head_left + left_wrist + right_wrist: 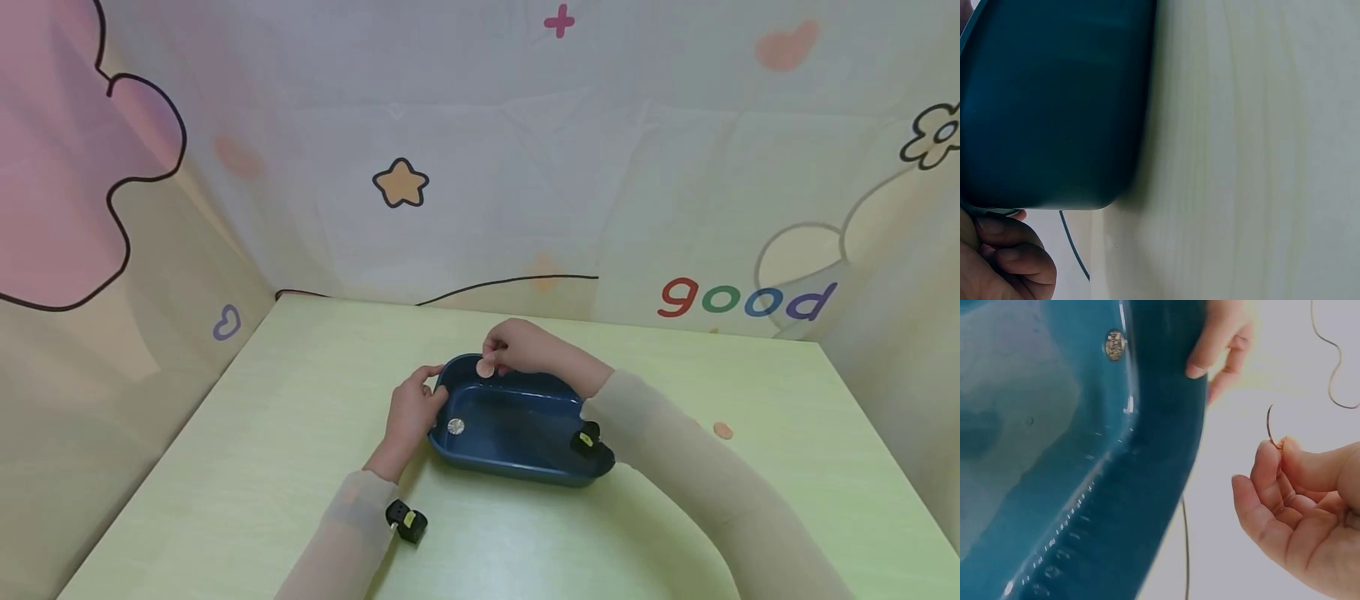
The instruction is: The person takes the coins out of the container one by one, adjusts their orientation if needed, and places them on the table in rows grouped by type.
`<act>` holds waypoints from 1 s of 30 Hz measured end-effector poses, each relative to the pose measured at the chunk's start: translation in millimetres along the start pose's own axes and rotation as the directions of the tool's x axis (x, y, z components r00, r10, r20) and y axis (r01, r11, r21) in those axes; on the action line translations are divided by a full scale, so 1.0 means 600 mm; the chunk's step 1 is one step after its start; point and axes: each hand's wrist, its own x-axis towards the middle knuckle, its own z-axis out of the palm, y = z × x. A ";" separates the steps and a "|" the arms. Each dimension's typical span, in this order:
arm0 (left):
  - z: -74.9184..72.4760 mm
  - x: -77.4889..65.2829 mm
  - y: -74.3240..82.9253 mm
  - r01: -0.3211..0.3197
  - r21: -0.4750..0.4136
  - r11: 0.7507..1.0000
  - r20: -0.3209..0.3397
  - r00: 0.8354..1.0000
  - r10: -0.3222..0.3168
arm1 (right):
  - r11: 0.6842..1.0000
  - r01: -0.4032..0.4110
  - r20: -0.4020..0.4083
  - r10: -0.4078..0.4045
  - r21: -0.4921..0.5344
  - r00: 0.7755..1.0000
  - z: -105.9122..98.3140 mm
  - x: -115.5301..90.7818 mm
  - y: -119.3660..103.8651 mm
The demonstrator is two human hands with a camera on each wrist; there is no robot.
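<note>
A dark blue rectangular dish (517, 425) with rounded corners sits on the table. My left hand (411, 412) grips its left end, thumb over the rim and fingers outside; in the left wrist view the curled fingers (1019, 253) show beneath the dish's end. My right hand (521, 346) pinches a copper-coloured coin (485, 367) by its edge near the dish's back left corner. The right wrist view shows this coin (1269, 428) nearly edge-on between thumb and fingertips. Inside the dish, near its left end, lies a silver-coloured coin (456, 427).
Another copper-coloured coin (723, 430) lies on the pale green table (795, 475), right of the dish. Part of one more may show beside the right sleeve (675, 442). A printed cloth (480, 225) hangs behind the table and at its sides.
</note>
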 end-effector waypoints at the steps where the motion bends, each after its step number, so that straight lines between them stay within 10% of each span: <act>1: 0.000 0.000 0.000 0.002 -0.001 1.000 0.000 1.000 -0.002 | 1.000 0.000 0.003 0.000 0.009 1.000 -0.004 -0.006 0.001; 17: 0.001 -0.002 0.001 0.009 -0.021 1.000 0.003 1.000 -0.009 | 0.996 -0.019 -0.138 0.032 0.091 0.990 -0.057 -0.152 0.072; 30: 0.002 -0.002 -0.001 0.017 -0.020 1.000 0.004 1.000 -0.017 | 0.970 -0.197 -0.297 0.231 0.141 0.927 -0.071 -0.283 0.196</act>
